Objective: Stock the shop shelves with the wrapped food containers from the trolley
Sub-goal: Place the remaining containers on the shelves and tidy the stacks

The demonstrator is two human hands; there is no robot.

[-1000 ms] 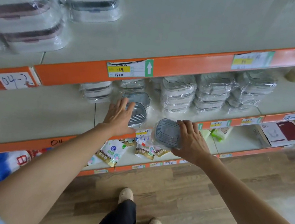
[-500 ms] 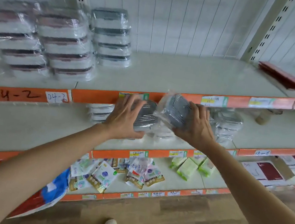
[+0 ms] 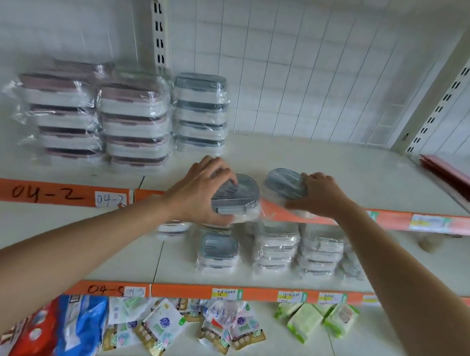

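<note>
My left hand (image 3: 203, 191) clamps one wrapped container (image 3: 237, 195) at the upper shelf (image 3: 352, 172) lip; my right hand (image 3: 319, 196) grips another (image 3: 284, 181) just over it; I judge both light, rigid, film-slick; hold lid and base edges.
</note>
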